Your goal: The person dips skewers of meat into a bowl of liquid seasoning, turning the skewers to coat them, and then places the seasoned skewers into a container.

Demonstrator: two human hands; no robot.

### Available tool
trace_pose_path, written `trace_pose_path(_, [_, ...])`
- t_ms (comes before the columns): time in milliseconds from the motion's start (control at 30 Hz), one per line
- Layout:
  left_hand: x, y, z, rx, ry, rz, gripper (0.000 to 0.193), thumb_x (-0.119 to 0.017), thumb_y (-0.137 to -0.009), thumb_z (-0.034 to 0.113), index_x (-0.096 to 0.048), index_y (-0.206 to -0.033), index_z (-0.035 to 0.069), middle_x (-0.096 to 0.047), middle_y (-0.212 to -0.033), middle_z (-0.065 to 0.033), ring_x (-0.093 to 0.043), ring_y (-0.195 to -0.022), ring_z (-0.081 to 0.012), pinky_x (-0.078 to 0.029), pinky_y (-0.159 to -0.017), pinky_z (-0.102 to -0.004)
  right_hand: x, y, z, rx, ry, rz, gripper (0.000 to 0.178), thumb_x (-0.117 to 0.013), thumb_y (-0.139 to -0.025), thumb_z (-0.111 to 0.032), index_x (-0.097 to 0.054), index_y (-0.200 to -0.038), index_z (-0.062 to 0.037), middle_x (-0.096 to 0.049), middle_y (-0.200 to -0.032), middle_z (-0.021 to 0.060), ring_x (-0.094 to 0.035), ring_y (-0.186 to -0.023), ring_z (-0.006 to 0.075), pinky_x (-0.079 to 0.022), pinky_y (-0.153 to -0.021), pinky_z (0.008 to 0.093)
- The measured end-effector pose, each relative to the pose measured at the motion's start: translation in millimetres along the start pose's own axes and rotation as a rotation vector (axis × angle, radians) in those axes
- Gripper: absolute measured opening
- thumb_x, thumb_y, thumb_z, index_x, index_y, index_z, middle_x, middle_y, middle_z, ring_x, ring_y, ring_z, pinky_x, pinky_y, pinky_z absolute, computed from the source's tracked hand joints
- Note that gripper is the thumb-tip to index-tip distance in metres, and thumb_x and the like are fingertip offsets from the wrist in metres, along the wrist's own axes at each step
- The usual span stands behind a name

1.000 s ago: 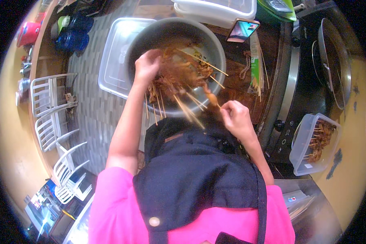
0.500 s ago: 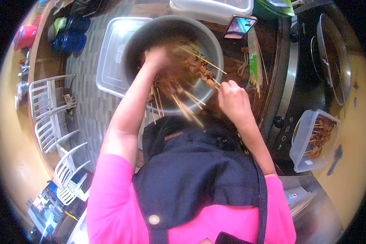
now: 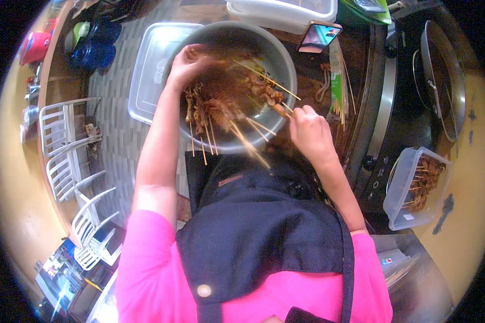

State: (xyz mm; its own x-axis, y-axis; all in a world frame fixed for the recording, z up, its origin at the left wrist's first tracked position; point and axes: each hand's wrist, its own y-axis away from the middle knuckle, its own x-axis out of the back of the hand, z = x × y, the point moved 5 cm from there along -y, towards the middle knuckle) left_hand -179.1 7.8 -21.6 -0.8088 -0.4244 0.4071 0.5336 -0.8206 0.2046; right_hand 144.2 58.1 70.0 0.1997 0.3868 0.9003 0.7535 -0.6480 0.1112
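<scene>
A large grey metal bowl (image 3: pixel 290 64) holds several meat skewers (image 3: pixel 202 110), their bare sticks poking out over the near rim. My right hand (image 3: pixel 309 132) is closed, gripping a meat skewer (image 3: pixel 268 95) by its stick end just off the bowl's right rim; the meat end reaches into the bowl. Beside the held one, a thin bare stick (image 3: pixel 275 83) leans over the rim. My left hand (image 3: pixel 187 67) is at the inside left of the bowl, above the skewers, its fingers smeared by motion. Blur and shadow hide the bowl's middle.
A clear plastic lid (image 3: pixel 145 75) lies left of the bowl. Behind stand a white tub (image 3: pixel 280 13) and a propped phone (image 3: pixel 319 37). Right of the bowl is a green pack of bamboo sticks (image 3: pixel 337 86). A plastic container (image 3: pixel 401 199) of skewers and a pan (image 3: pixel 442 75) sit farther right.
My left hand has drawn back leftward from the bowl's middle toward its left rim, uncovering skewers there. The right hand stays almost in place with the skewer.
</scene>
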Motion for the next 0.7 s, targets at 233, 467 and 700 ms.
trace_pose_path(233, [1.0,27.6,-2.7,0.181,0.464,-0.051,0.043,-0.064,-0.079,0.02,-0.046,-0.11,-0.004,-0.057,-0.1,-0.0099,-0.057,-0.086,-0.0151,-0.048,-0.073,-0.027,-3.7,1.1,-0.1,0.014,0.028,0.001,0.006,-0.052,-0.071,-0.004,-0.056,-0.074,-0.001,-0.057,-0.076,0.0167,-0.061,-0.064,0.0312,-0.051,-0.058,0.0381])
trace_pose_path(467, [23.9,32.6,-15.2,0.17,-0.022,-0.043,0.04,-0.06,-0.079,0.021,-0.047,-0.111,0.001,-0.058,-0.094,-0.0087,-0.056,-0.08,-0.0137,-0.049,-0.067,-0.0273,-11.0,0.1,-2.7,0.045,0.111,0.031,0.004,-0.052,-0.072,-0.005,-0.054,-0.075,-0.003,-0.055,-0.075,0.0132,-0.061,-0.063,0.0281,-0.051,-0.057,0.0358])
trace_pose_path(700, [39.1,39.1,15.3,0.172,-0.266,-0.229,0.033,-0.062,-0.078,0.016,-0.051,-0.108,0.007,-0.059,-0.089,-0.0069,-0.054,-0.083,-0.0124,-0.046,-0.07,-0.0273,-6.4,0.1,0.0,0.067,0.046,0.141,0.004,-0.051,-0.072,-0.003,-0.053,-0.076,-0.0033,-0.053,-0.075,0.0135,-0.059,-0.065,0.0288,-0.051,-0.058,0.0365])
